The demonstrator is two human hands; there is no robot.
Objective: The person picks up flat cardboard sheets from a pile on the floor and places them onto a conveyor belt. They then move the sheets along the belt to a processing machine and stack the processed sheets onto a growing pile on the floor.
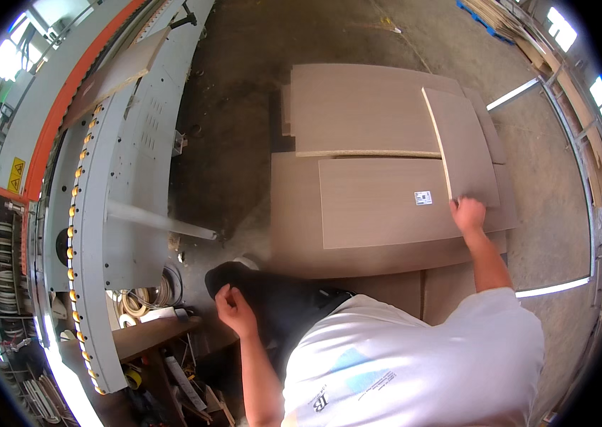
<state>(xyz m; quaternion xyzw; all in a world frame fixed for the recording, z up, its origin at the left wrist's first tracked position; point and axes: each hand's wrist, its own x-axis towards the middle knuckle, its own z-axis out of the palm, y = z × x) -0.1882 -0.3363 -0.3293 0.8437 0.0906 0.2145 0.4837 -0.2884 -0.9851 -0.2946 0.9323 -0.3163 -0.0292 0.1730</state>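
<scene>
My right hand [468, 213] is closed on the near edge of a narrow brown board [463, 142]. Its pale raw edge faces left, and it lies slanted across the larger boards. Below it are a large brown board [365, 107] farther away and a brown board [379, 206] with a small white label [423, 198] nearer me. Over my dark-trousered leg hangs my left hand [235, 311], its fingers loosely curled, with nothing visible in them. It touches none of the boards.
On the left runs a long grey machine [137, 171] with an orange rail and yellow rollers; another board [119, 75] rests on it. A pale bar [166, 222] juts out from its side. Coiled hoses [151, 297] lie below. A metal frame [589, 213] borders the right side.
</scene>
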